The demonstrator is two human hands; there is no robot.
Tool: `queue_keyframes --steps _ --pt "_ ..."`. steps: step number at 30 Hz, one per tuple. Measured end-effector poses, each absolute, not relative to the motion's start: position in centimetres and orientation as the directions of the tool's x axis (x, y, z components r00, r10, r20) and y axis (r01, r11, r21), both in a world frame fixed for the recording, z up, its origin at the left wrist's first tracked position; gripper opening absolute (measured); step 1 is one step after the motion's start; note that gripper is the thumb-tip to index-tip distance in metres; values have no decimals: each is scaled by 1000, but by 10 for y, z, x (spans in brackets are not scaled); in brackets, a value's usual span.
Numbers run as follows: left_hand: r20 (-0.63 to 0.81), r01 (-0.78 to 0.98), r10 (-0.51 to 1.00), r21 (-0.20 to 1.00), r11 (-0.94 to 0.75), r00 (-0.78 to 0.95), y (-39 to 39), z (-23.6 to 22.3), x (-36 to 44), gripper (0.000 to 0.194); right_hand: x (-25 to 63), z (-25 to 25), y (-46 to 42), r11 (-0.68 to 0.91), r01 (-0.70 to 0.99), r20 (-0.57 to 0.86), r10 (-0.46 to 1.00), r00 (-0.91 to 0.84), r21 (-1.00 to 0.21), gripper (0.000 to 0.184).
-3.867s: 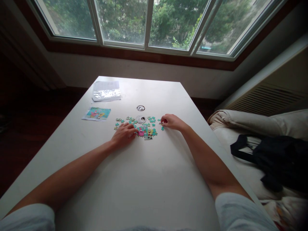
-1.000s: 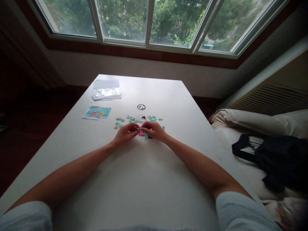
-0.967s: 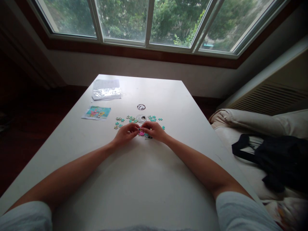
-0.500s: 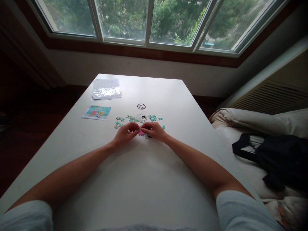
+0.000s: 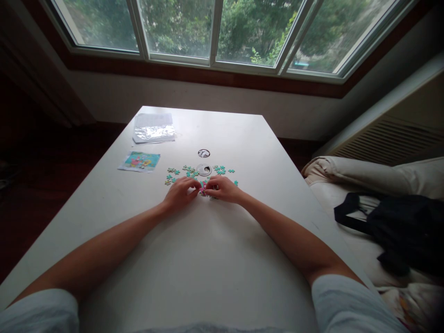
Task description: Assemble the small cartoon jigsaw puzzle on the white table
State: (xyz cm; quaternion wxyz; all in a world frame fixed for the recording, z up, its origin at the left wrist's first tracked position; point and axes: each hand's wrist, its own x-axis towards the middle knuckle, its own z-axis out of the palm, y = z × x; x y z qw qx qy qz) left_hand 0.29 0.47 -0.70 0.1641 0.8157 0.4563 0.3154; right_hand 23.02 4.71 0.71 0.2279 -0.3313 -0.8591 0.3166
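My left hand (image 5: 181, 191) is curled, its thumb and fingertips closed at the left edge of a pink puzzle piece (image 5: 203, 187). From the other side my right hand (image 5: 225, 188) pinches at the same small pink cluster, its fingers bent over and hiding part of it. Both hands rest low over the table, fingertips nearly meeting. Around them lie loose green and teal jigsaw pieces: a group on the left (image 5: 172, 171), some behind my left hand (image 5: 189, 170), and more on the right (image 5: 219, 169).
A round silvery ring (image 5: 204, 169) and a small dark-rimmed disc (image 5: 204, 153) lie beyond my hands on the white table (image 5: 194, 259). At the left are a colourful picture sheet (image 5: 140, 161) and a clear plastic packet (image 5: 154, 128). A dark bag (image 5: 409, 231) sits on the pale sofa (image 5: 367, 173).
My right fingertips have shifted slightly right and down, opening a small gap between the hands where pink shows. My left hand has hardly moved.
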Motion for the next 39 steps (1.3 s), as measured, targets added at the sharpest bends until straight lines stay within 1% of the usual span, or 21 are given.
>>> queue_keyframes --steps 2,5,9,12,19,26,33,39 --pt "359 649 831 518 -557 426 4 -6 3 12 230 6 46 585 446 157 708 -689 -677 15" --pt "339 659 814 478 -581 472 4 -6 3 12 229 6 44 624 481 150 692 -706 -616 13" --pt "328 670 805 446 -593 494 5 -8 3 12 228 5 42 679 520 190 684 -705 -518 11" --pt "321 674 799 428 -602 509 5 -9 3 12 228 4 42 696 534 215 683 -698 -480 9" --pt "317 688 784 375 -621 534 4 -8 4 11 231 -2 47 684 512 267 699 -663 -520 3" --pt "319 691 764 328 -644 561 1 -6 5 14 233 -4 52 657 513 326 737 -592 -552 7" --pt "328 670 745 327 -666 581 -1 -3 5 13 235 -7 56 630 510 310 755 -577 -585 7" --pt "328 659 737 330 -676 591 -1 -4 5 12 236 -9 57 628 511 301 755 -582 -586 7"
